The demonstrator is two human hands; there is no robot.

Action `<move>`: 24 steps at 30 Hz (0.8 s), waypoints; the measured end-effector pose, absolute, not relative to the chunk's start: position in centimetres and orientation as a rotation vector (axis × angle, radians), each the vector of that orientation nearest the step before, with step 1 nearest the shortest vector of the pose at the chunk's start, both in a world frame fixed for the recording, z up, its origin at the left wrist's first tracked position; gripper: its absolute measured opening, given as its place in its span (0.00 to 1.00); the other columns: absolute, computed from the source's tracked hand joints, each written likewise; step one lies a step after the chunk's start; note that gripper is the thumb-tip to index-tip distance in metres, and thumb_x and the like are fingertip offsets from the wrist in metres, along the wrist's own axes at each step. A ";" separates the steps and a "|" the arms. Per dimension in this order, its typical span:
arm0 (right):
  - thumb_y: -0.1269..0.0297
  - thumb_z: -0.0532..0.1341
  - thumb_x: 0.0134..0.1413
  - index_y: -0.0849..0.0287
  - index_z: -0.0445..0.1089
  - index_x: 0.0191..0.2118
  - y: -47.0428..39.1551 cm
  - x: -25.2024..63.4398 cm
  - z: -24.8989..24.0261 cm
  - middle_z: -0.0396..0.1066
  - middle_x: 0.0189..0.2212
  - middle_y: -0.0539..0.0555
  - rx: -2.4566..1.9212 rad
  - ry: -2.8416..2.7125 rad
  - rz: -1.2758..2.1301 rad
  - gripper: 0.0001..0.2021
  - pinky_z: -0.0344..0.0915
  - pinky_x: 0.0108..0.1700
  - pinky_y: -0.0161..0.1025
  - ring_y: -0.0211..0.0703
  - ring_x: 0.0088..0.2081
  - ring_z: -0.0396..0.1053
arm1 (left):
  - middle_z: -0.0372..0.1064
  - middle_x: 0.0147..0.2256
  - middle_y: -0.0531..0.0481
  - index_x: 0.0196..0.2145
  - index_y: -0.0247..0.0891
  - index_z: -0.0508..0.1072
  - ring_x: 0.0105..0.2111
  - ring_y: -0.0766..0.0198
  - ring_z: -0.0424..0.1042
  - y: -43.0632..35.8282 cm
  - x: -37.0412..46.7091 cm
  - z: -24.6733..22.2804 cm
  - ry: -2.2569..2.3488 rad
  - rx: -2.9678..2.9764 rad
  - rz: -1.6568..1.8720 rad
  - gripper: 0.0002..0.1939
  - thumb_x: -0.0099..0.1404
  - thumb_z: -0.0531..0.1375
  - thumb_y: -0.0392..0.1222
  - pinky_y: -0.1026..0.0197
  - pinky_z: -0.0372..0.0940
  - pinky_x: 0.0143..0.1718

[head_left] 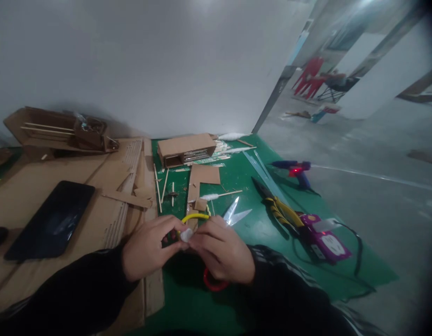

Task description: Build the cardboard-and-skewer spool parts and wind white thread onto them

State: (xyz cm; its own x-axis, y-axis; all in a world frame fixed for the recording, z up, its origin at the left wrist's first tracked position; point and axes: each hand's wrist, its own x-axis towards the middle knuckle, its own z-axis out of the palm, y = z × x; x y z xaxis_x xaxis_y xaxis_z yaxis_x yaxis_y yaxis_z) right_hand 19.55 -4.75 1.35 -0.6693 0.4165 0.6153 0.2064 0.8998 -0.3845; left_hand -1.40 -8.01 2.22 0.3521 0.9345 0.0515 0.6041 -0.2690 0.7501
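Note:
Near the table's front, my left hand [147,245] pinches a small whitish, rounded piece [186,234] between thumb and forefinger. My right hand [223,249] meets it from the other side, its fingertips closed on the same piece. Behind the fingertips curves a yellow strip [194,216]; whether it joins the white piece I cannot tell. Scissors lie open beneath my right hand, their blades [235,214] pointing away and a red handle [216,283] showing below. Just beyond the hands are a cut cardboard piece [205,174] and a stick with white fluff [210,197].
Cardboard sheets [86,170] and a dark tablet [51,221] occupy the left. At the back sits a cardboard box [186,143] beside thin sticks. Yellow-black pliers [280,210], a blue glue gun [294,170] and a purple box with a cord [329,242] lie right, near the green table's edge.

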 end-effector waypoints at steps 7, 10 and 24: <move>0.72 0.57 0.63 0.58 0.73 0.43 -4.7 19.8 0.8 0.71 0.34 0.55 -0.547 -2.163 0.450 0.09 0.66 0.36 0.38 0.41 0.36 0.67 | 0.72 0.32 0.52 0.38 0.40 0.70 0.31 0.63 0.70 -9.2 -0.7 2.8 1.330 1.986 0.621 0.08 0.62 0.63 0.43 0.62 0.64 0.33; 0.72 0.58 0.62 0.57 0.73 0.43 -4.7 19.6 0.7 0.72 0.34 0.55 -0.590 -2.120 0.500 0.08 0.68 0.37 0.38 0.42 0.37 0.68 | 0.72 0.31 0.54 0.40 0.41 0.68 0.30 0.63 0.72 -9.8 -0.3 2.4 1.347 1.956 0.700 0.12 0.60 0.65 0.43 0.63 0.67 0.33; 0.75 0.57 0.59 0.59 0.73 0.42 -5.0 19.2 0.9 0.69 0.35 0.57 -0.668 -2.113 0.679 0.10 0.68 0.39 0.41 0.44 0.38 0.67 | 0.73 0.40 0.49 0.46 0.42 0.73 0.40 0.64 0.73 -9.9 -0.4 3.1 1.166 2.125 1.039 0.11 0.65 0.62 0.38 0.65 0.67 0.43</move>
